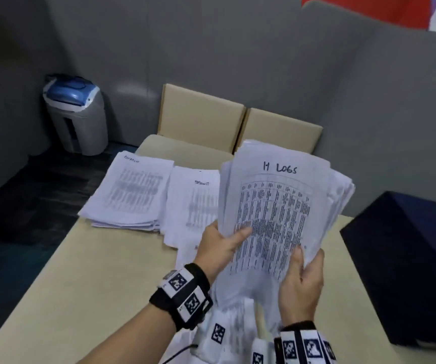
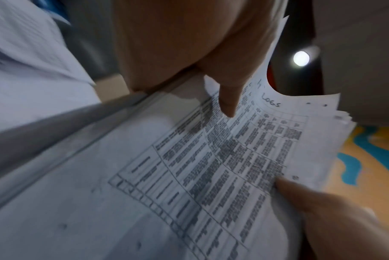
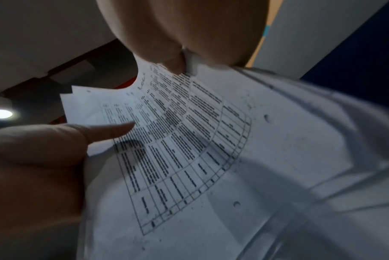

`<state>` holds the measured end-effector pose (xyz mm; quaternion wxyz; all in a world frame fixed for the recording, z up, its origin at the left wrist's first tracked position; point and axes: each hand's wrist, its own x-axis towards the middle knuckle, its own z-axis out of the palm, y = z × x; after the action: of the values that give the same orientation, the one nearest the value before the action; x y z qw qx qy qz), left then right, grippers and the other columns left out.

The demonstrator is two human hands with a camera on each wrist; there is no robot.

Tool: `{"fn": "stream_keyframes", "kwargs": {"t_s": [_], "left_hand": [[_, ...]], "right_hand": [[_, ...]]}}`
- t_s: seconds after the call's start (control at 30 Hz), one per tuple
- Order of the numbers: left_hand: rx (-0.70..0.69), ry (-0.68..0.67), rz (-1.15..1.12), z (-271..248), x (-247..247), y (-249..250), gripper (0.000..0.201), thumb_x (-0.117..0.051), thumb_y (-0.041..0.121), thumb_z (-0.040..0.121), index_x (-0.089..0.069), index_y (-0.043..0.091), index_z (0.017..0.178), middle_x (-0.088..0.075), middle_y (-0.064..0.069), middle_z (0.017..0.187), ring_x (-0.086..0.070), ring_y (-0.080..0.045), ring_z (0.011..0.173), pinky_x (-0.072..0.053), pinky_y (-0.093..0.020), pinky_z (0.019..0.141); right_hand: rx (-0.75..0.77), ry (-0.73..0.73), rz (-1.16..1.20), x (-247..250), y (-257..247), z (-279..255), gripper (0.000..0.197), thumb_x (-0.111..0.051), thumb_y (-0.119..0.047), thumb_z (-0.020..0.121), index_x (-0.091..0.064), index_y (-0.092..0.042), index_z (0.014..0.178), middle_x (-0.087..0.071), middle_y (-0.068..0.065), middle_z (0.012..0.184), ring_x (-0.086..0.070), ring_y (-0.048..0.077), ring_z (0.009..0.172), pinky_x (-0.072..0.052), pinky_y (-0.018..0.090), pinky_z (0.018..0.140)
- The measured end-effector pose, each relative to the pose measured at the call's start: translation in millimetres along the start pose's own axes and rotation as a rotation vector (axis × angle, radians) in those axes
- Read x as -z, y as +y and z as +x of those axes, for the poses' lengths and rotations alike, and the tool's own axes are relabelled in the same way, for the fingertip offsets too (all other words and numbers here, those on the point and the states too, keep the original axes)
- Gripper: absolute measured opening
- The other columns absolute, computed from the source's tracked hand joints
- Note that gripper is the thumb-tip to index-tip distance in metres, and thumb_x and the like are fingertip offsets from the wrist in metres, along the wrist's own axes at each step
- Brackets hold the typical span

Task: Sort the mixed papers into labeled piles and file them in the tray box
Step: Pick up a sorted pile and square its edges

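Note:
A thick stack of printed papers (image 1: 277,206) with "LOGS" handwritten on its top sheet is raised above the table, held by both hands. My left hand (image 1: 222,243) grips its left edge, thumb on the printed table. My right hand (image 1: 302,282) grips the lower right corner, thumb on top. The stack (image 2: 211,167) fills the left wrist view, and the stack (image 3: 189,140) fills the right wrist view too. Two labeled piles lie flat on the beige table (image 1: 80,298): one pile (image 1: 130,193) at the far left, a second pile (image 1: 193,203) beside it. More loose sheets (image 1: 238,298) lie under my hands.
A dark blue box (image 1: 408,264) stands at the table's right edge. Two beige chair backs (image 1: 238,122) sit behind the table. A grey bin with a blue lid (image 1: 76,114) stands on the floor at the far left, against grey partition walls.

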<state>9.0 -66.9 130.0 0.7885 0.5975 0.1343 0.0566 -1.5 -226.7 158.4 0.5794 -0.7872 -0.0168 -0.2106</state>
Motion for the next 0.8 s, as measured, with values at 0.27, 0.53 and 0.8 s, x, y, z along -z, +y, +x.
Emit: {"fn": "stream_keyframes", "kwargs": {"t_s": [0.27,0.53,0.8], "left_hand": [[-0.102,0.076,-0.011,21.9,-150.1,-25.9,0.032,-0.08,0.024,0.079,-0.069,0.001,0.099,-0.073,-0.016,0.092,-0.072,-0.024,0.086,-0.057,-0.024,0.071],[-0.201,0.046,-0.013,35.3,-208.8,-33.2,0.061,-0.089,0.028,0.062,-0.061,0.021,0.117,-0.073,0.007,0.106,-0.07,-0.012,0.1,-0.059,-0.031,0.08],[-0.206,0.067,0.062,47.4,-214.7,-41.2,0.045,-0.087,0.008,0.067,-0.071,0.036,0.098,-0.075,0.0,0.095,-0.071,-0.015,0.089,-0.06,-0.04,0.079]], "right_hand": [[-0.163,-0.072,0.188,111.1,72.8,108.7,0.025,-0.046,-0.019,0.102,-0.054,-0.026,0.125,-0.069,-0.014,0.109,-0.063,-0.001,0.104,-0.051,0.019,0.088],[-0.324,-0.228,0.346,176.4,111.6,157.8,0.032,-0.069,0.005,0.082,-0.059,-0.004,0.111,-0.072,0.005,0.092,-0.071,0.011,0.079,-0.054,0.018,0.06],[-0.478,-0.453,0.311,189.3,162.9,165.1,0.038,-0.08,-0.003,0.072,-0.066,-0.008,0.106,-0.075,0.012,0.1,-0.07,0.028,0.096,-0.058,0.033,0.077]]}}
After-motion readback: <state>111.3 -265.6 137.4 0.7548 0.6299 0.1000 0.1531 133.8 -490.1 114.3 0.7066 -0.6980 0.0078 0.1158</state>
